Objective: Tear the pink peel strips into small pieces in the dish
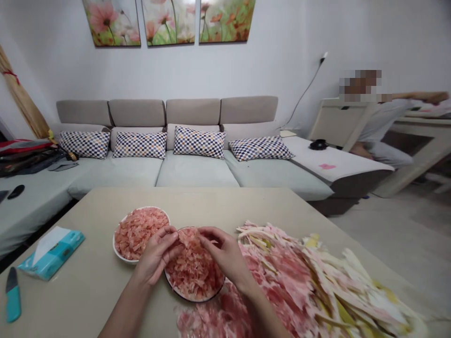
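Observation:
My left hand [157,252] and my right hand [222,253] meet over a dark-rimmed plate [183,293] heaped with pink fruit flesh. Both hands pinch one pink piece of fruit [183,236] between their fingertips, just above the heap. A white bowl [123,256] full of peeled pink segments stands directly left of the plate, beside my left hand. To the right of my right hand a big pile of pink and white peel [310,277] spreads across the beige table [197,202].
A teal tissue pack [52,251] and a teal-handled knife [13,295] lie at the table's left edge. Behind the table runs a grey sofa [193,169] with checked cushions. Another person [380,122] sits at the far right by a tilted piece of furniture.

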{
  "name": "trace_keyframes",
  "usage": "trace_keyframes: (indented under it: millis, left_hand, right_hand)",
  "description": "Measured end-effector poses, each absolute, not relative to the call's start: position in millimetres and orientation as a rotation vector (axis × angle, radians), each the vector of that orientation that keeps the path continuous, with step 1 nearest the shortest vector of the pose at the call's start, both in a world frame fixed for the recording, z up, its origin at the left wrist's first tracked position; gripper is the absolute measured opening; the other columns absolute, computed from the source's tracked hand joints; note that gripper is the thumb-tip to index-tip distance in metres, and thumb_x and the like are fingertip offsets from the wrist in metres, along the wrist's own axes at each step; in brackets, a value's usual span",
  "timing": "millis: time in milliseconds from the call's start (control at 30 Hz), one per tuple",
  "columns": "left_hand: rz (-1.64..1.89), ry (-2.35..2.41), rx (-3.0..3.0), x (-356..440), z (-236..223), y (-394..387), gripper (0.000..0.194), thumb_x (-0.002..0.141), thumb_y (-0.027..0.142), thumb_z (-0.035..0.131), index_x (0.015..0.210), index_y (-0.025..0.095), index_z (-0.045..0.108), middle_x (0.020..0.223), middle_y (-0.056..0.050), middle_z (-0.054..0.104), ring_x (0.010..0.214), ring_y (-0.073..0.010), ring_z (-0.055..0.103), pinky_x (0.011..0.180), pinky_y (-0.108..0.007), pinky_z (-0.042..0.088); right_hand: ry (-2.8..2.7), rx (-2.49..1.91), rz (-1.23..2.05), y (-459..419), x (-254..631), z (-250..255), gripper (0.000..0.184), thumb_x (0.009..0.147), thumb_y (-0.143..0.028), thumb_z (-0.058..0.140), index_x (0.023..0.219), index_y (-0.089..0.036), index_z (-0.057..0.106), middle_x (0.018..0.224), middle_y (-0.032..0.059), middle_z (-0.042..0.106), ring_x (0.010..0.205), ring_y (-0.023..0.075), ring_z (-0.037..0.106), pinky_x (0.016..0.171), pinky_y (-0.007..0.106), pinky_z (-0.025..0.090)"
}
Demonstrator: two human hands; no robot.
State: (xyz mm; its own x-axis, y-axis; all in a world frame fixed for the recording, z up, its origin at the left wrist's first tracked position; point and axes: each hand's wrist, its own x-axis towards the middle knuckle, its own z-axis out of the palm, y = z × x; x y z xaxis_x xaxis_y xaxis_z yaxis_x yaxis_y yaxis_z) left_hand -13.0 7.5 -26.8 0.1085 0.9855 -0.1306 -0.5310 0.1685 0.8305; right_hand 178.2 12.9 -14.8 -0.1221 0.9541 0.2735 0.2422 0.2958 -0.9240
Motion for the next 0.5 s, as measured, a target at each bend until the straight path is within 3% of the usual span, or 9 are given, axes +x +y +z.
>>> trace_keyframes:
  millis: [233,500]
  left_hand:
    - [1.266,0.836,0.728,-16,-27,9,0.028,0.070,0.026,0.079,0.093,0.019,0.064,0.085,0.001,0.065,0.074,-0.0105,0.064,0.074,-0.024,0.058]
    - [1.233,0.910,0.852,-7,-23,3,0.029,0.068,0.032,0.080,0.091,0.020,0.068,0.087,-0.001,0.068,0.082,-0.0138,0.065,0.079,-0.026,0.055]
  right_hand:
    - [-1.997,-1.124,0.602,12,179,-26,0.021,0.078,-0.007,0.061,0.086,-0.021,0.073,0.093,0.0049,0.071,0.092,0.0197,0.064,0.087,0.033,0.048]
    - [-1.818,-1.101,0.660,2,182,-1,0.017,0.086,-0.025,0.059,0.097,-0.022,0.071,0.099,0.0070,0.072,0.094,0.0214,0.066,0.085,0.034,0.051]
